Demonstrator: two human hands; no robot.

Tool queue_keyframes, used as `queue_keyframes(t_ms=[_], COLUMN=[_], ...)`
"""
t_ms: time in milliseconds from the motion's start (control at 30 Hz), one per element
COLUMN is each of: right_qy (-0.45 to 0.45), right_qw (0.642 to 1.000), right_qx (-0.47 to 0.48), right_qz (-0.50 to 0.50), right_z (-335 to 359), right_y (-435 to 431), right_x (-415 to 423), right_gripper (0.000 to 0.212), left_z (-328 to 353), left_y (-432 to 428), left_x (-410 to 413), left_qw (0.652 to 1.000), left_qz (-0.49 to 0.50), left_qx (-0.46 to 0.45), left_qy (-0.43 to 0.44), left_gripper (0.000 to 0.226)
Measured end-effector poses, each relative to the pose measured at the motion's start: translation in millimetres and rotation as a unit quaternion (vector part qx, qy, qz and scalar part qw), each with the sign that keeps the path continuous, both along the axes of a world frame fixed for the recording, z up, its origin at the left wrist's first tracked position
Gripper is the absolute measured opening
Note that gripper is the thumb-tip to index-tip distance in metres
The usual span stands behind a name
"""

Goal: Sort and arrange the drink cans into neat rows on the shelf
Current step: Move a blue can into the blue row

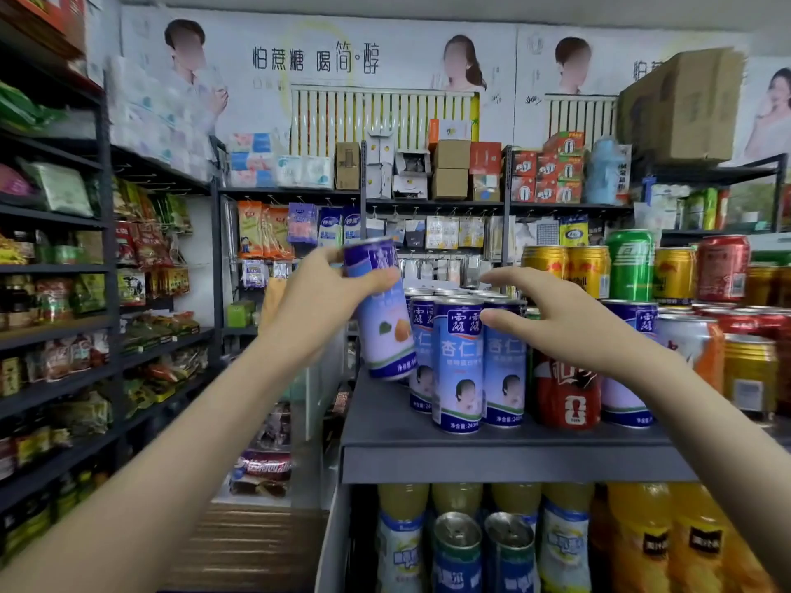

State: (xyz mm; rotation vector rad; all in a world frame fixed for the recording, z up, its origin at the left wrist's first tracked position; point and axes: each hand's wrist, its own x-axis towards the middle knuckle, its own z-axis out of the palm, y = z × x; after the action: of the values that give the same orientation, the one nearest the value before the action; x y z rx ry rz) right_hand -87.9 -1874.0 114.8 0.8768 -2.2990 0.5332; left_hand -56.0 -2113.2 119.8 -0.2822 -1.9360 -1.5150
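While my left hand [316,301] hangs over the left edge of the grey shelf [471,457], I can see it gripping a blue can [381,310] round the upper body, thumb in front and fingers curled behind. That can is tilted, top leaning left, base just beside the standing blue cans [458,365]. Whether the base touches the shelf, I cannot tell.

On the shelf, the standing blue cans cluster upright near the front left corner, several rows deep and packed against one another. Just right of them at the front edge stands a red can [565,400], then a lone blue can [620,404] partly behind my wrist. Toward the back edge, a level higher, stand gold cans [588,271], a green can [631,265] and a far red can [723,267]. Below, the lower compartment [334,541] holds yellow drink bottles [642,541] and two ring-pull cans [458,545] at its front.

As for the look of the held can: dark blue bands top and bottom, white characters up top, a pale lilac middle with a green leaf and an orange fruit, and a thin green stripe near the base.

Over to my right hand [556,318]: fingers straight and spread, holding nothing, poised above the blue cluster, thumb tip at the rim of a front can. Contact or not, I cannot tell.
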Motion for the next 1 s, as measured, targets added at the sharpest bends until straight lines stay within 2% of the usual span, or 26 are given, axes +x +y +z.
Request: queue_keyframes(t_ms=[67, 167, 300, 467, 533, 600, 633, 867, 1000], right_qy=[-0.013, -0.014, -0.010, -0.007, -0.007, -0.013, -0.018, -0.045, -0.097], right_qw=[1.000, 0.999, 0.999, 0.998, 0.998, 0.998, 0.998, 0.997, 0.992], right_qx=[-0.020, -0.033, -0.042, -0.061, -0.066, -0.066, -0.065, -0.068, -0.082], right_qz=[0.011, 0.015, 0.007, 0.003, 0.002, 0.001, 0.000, 0.001, 0.019], right_z=[5, 12, 22, 29, 31, 34, 35, 37, 39], right_y=[6, 17, 27, 38, 42, 43, 44, 42, 34], right_x=[-1, -5, -16, -27, -31, -34, -36, -48, -54], right_gripper=[0.045, 0.043, 0.042, 0.039, 0.038, 0.037, 0.036, 0.040, 0.040], left_z=[25, 55, 76, 77, 74, 74, 75, 80, 79], left_y=[1, 7, 19, 37, 46, 54, 58, 78, 85], left_x=[-7, -18, -41, -71, -81, -89, -92, -101, -101], left_qw=[1.000, 0.996, 0.993, 0.998, 0.999, 1.000, 1.000, 0.998, 0.996], left_qz=[0.015, 0.066, 0.086, 0.045, 0.021, 0.005, 0.001, -0.014, -0.022], left_qx=[0.005, -0.033, -0.041, -0.016, -0.004, -0.006, -0.010, -0.066, -0.090], left_qy=[0.025, 0.050, 0.067, 0.038, 0.028, 0.024, 0.023, -0.007, -0.014], left_gripper=[0.038, 0.064, 0.061, 0.067, 0.057, 0.031, 0.025, 0.022, 0.024])
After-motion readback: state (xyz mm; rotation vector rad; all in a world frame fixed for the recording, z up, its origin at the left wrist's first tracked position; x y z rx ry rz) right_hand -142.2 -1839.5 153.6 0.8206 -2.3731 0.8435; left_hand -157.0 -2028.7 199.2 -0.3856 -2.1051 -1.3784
